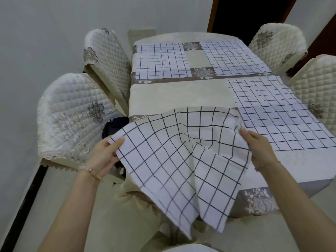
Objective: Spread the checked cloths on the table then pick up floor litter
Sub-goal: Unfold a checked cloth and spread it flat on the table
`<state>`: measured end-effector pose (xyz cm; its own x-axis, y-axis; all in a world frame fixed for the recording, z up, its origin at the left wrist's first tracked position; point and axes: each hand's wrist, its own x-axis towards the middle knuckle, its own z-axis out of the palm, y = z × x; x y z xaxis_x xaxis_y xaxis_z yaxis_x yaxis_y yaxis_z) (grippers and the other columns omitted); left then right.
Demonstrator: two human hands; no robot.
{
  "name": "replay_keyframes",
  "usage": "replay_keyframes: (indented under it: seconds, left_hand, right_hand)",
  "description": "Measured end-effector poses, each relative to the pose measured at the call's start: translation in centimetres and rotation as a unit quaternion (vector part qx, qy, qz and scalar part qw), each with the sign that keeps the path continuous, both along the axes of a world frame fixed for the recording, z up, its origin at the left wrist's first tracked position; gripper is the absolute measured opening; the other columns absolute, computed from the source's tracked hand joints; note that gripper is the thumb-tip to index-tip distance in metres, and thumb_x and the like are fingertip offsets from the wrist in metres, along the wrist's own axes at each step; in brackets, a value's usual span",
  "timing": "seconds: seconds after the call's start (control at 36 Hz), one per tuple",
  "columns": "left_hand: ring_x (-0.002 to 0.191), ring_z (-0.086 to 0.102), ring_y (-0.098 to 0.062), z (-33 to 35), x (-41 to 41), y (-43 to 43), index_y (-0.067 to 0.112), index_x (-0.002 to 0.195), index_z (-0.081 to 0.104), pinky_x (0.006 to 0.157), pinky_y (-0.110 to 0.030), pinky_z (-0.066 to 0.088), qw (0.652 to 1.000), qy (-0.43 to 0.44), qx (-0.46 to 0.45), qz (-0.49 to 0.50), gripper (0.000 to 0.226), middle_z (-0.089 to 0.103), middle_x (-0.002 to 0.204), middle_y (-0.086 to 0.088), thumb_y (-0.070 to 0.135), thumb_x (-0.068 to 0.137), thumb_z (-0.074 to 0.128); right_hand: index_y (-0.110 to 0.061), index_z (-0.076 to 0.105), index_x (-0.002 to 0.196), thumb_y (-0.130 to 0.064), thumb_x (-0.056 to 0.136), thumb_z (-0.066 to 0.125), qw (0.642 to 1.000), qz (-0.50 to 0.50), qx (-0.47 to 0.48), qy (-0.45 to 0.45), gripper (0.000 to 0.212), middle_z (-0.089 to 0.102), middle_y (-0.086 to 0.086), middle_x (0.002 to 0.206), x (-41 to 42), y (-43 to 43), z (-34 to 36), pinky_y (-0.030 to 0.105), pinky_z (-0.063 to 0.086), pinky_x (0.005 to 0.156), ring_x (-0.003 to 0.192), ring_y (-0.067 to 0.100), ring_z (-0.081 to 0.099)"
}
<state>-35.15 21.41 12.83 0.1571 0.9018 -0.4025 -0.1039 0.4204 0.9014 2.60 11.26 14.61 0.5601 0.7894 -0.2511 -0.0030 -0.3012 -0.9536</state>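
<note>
**A:** What were the hands doing?

**B:** The left hand (pixel 107 151) pinched one corner of the held checked cloth (pixel 181 160), thumb on top and fingers underneath. The right hand (pixel 258 148) gripped the opposite edge with its fingers curled onto it. Both forearms reached forward, hands well apart. The cloth sagged and creased between them over the near-left part of the table (pixel 172 95), its lower corners drooping past the near edge.

**A:** How far along was the job?

**B:** Three cloths lay flat on the table: the far-left cloth (pixel 162 60), the far-right cloth (pixel 234 58) and the near-right cloth (pixel 280 113). Only the near-left part was uncovered, so I judged the held one belonged there. After that came the floor litter, though none showed beside the table.
</note>
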Motion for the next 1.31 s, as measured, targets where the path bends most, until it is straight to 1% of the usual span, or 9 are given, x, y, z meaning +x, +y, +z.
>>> replay_keyframes:
  seconds: [0.06, 0.22, 0.5, 0.64, 0.81, 0.92, 1.0, 1.11, 1.31]
  left_hand:
    - [0.079, 0.073, -0.013, 0.4, -0.3, 1.1, 0.009, 0.102, 0.064, 0.063, -0.027, 0.060, 1.000, 0.012, 0.015, 0.022, 0.015, 0.076, 0.088, -0.002, 0.010, 0.093, 0.052]
    - [0.056, 0.069, -0.006, 0.9, 0.6, 4.6, 0.015, 0.087, 0.060, 0.045, -0.018, 0.053, 0.993, 0.102, 0.035, 0.057, 0.004, 0.072, 0.077, 0.001, 0.013, 0.090, 0.059]
    - [0.093, 0.060, -0.026, -3.1, 1.7, 9.5, 0.008, 0.113, 0.059, 0.087, -0.039, 0.050, 0.970, 0.243, 0.001, 0.022, 0.035, 0.062, 0.111, -0.011, 0.026, 0.085, 0.067]
    - [0.084, 0.064, -0.021, -6.1, 1.0, 7.5, 0.013, 0.101, 0.063, 0.076, -0.035, 0.053, 0.964, 0.217, -0.142, -0.062, 0.022, 0.068, 0.096, -0.007, 0.031, 0.090, 0.060]
    - [0.074, 0.063, -0.018, -8.4, -0.7, 4.3, 0.005, 0.103, 0.063, 0.065, -0.026, 0.053, 0.950, 0.255, -0.130, -0.124, 0.022, 0.068, 0.084, -0.005, 0.022, 0.090, 0.061]
    - [0.075, 0.062, -0.021, -9.1, -0.6, 3.6, -0.001, 0.109, 0.061, 0.056, -0.020, 0.055, 0.955, 0.251, -0.116, -0.106, 0.024, 0.066, 0.096, -0.015, 0.015, 0.092, 0.056]
    - [0.079, 0.063, -0.027, -9.1, -0.6, 3.7, 0.000, 0.111, 0.061, 0.066, -0.031, 0.054, 0.956, 0.260, -0.112, -0.083, 0.027, 0.066, 0.098, -0.017, 0.019, 0.092, 0.057]
    - [0.084, 0.064, -0.031, -8.7, 0.1, 3.9, 0.005, 0.109, 0.062, 0.072, -0.037, 0.053, 0.954, 0.274, -0.102, -0.067, 0.026, 0.067, 0.099, -0.016, 0.024, 0.091, 0.058]
    - [0.112, 0.056, -0.039, -9.7, 0.8, 4.2, -0.002, 0.119, 0.056, 0.098, -0.047, 0.044, 0.941, 0.324, -0.072, -0.071, 0.050, 0.060, 0.120, -0.017, 0.035, 0.087, 0.061]
  right_hand:
    - [-0.009, 0.066, 0.105, -0.036, 0.090, 0.058, 1.000, 0.000, -0.009, -0.020, 0.032, 0.062, 0.013, 0.119, 1.2, 0.5, 0.2, 0.030, 0.042, 0.098, 0.113, 0.022, 0.054]
    - [-0.013, 0.064, 0.112, -0.036, 0.090, 0.057, 0.992, 0.066, -0.075, -0.081, 0.032, 0.055, -0.003, 0.111, 3.7, 2.2, 0.2, 0.025, 0.026, 0.093, 0.110, 0.010, 0.042]
    - [0.005, 0.065, 0.108, -0.024, 0.090, 0.060, 0.983, 0.037, -0.142, -0.109, 0.035, 0.062, 0.018, 0.116, 5.0, 5.5, -3.5, 0.029, 0.035, 0.092, 0.120, 0.029, 0.052]
    - [0.020, 0.059, 0.104, -0.021, 0.090, 0.061, 0.973, -0.012, -0.200, -0.113, 0.043, 0.055, 0.037, 0.118, 5.6, 4.8, -6.9, 0.048, 0.038, 0.102, 0.118, 0.047, 0.048]
    - [0.002, 0.064, 0.104, -0.037, 0.092, 0.054, 0.971, -0.025, -0.230, -0.051, 0.042, 0.063, 0.025, 0.115, 6.4, 3.4, -8.1, 0.040, 0.047, 0.090, 0.102, 0.036, 0.059]
    - [-0.019, 0.058, 0.120, -0.082, 0.064, 0.053, 0.965, -0.010, -0.259, 0.028, 0.085, 0.063, 0.006, 0.116, 8.8, 2.5, -9.5, 0.045, 0.045, 0.095, 0.105, 0.029, 0.059]
    - [-0.013, 0.059, 0.113, -0.061, 0.084, 0.052, 0.973, 0.009, -0.226, 0.051, 0.056, 0.066, 0.012, 0.094, 7.6, 1.1, -8.1, 0.039, 0.051, 0.080, 0.089, 0.030, 0.062]
    - [-0.011, 0.066, 0.110, -0.051, 0.071, 0.071, 0.972, 0.024, -0.229, 0.035, 0.056, 0.067, 0.011, 0.097, 6.8, -2.2, -9.0, 0.048, 0.048, 0.096, 0.100, 0.036, 0.062]
    - [0.011, 0.059, 0.096, -0.035, 0.078, 0.072, 0.973, 0.037, -0.228, -0.014, 0.051, 0.055, 0.014, 0.062, 5.3, -6.1, -10.3, 0.024, 0.042, 0.050, 0.050, 0.018, 0.051]
